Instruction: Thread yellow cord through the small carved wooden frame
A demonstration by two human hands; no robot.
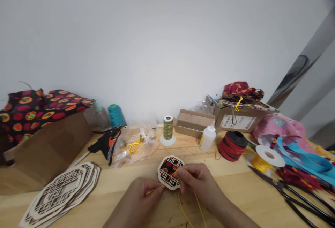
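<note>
Left hand's (142, 194) grip pinches yellow cord (163, 186) at the frame's (169, 185) lower edge; right hand's (196, 179) pinches it by the right edge.

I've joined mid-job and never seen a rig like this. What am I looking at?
No machine: one picture, from a camera on a person's head, looking forward and down at two bare hands. The left hand pinches yellow cord at the lower edge of a small fretwork ornament; the right hand's fingers are at its right side. On the wooden table lie stacked fretwork pieces, a glue gun, an olive thread cone, a bottle and scissors.
</note>
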